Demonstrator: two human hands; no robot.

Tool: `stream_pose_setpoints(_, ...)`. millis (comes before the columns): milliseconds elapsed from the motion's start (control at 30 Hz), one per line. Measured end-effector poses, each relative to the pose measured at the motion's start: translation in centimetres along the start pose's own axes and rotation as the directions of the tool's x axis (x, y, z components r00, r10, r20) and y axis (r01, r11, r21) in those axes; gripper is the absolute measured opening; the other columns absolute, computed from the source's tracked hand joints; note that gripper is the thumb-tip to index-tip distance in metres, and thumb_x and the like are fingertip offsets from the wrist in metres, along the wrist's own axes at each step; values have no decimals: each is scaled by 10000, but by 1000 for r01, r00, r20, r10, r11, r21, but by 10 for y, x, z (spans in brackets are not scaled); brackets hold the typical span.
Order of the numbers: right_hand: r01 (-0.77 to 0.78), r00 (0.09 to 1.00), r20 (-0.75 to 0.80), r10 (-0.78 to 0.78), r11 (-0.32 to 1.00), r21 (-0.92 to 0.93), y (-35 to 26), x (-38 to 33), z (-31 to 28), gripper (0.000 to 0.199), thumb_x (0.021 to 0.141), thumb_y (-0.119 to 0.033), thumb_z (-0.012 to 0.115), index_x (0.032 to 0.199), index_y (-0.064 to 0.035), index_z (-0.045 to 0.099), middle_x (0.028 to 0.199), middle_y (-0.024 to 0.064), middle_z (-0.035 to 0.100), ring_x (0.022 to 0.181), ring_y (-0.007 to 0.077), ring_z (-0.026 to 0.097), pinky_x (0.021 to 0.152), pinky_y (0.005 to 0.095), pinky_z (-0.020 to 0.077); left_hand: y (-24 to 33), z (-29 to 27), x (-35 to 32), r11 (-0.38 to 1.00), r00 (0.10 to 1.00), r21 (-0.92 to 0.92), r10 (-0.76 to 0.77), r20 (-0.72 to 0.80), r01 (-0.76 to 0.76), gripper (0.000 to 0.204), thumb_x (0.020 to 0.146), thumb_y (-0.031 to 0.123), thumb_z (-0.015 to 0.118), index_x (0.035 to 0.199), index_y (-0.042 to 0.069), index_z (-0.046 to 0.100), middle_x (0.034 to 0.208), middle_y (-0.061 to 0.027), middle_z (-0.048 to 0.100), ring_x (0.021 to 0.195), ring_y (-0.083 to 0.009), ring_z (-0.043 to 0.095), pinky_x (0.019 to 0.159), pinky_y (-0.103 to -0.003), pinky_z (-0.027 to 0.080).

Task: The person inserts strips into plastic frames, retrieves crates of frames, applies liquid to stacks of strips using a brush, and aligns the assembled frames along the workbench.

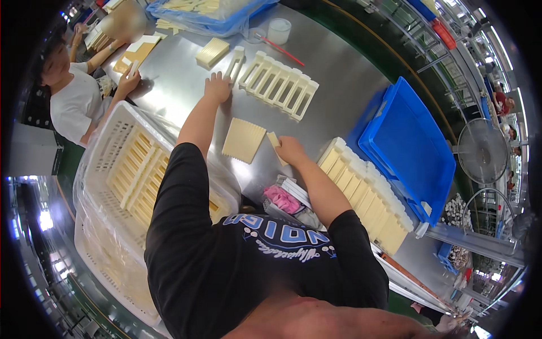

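Grasped cream strip in right hand beside grooved stack, presumably for short reach; set left hand at slotted piece (could not tell whether gripped).

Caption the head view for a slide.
At a metal table, the right hand holds a cream strip while the left hand lies beside a narrow cream frame.

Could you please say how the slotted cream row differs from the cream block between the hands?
The slotted row shows open gaps; the block looks closed. The row is longer; the block squarer. The row lies farther away than the block. Both are cream.
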State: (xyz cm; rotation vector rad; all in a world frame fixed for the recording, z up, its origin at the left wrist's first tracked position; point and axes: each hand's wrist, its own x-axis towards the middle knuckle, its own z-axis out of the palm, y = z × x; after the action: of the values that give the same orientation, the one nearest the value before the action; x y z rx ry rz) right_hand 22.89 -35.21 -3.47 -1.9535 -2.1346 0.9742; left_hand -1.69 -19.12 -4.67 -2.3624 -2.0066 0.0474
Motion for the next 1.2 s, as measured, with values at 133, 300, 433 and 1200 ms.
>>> stream_pose_setpoints(133, -3, 1000, 9, 2, 1000, 20, 4, 0, 2, 193, 675, -199, 507, 784, -52, 567, 823, 158, 575, 790, 325, 542, 681, 401, 431, -13, -14, -6, 985, 989, 162, 36, 144, -60, 242, 732, 188, 500, 955, 94, 516, 910, -94, 542, 896, -272, 498, 735, -400, 395)
stream_pose_setpoints(300, -14, 1000, 7, 14, 1000, -24, 0, 2, 3, 196, 674, -193, 511, 803, -55, 564, 839, 153, 576, 806, 318, 539, 690, 396, 431, -41, 17, -20, 947, 972, -219, -224, 77, 235, 246, 727, 135, 494, 957, 46, 493, 878, -129, 575, 831, -313, 551, 708, -396, 434)
stream_pose_setpoints(433, -57, 998, 17, 58, 997, -42, 6, 2, -1, 198, 675, -191, 511, 810, -56, 563, 841, 152, 576, 807, 317, 539, 692, 394, 431, -33, 12, -35, 924, 951, -254, -241, 192, 286, 238, 749, 140, 455, 961, 31, 472, 921, -199, 564, 877, -323, 549, 740, -396, 438)
stream_pose_setpoints(1200, 236, 912, -361, 192, 476, 847, -33, -122, -76, 123, 790, -130, 533, 785, -7, 542, 583, 5, 518, 434, 52, 450, 388, 174, 349, 187, -110, -160, -199, 914, -930, 331, 233, 309, 284, 867, 321, 363, 994, 67, 372, 780, -66, 493, 614, -118, 500, 510, -257, 428)
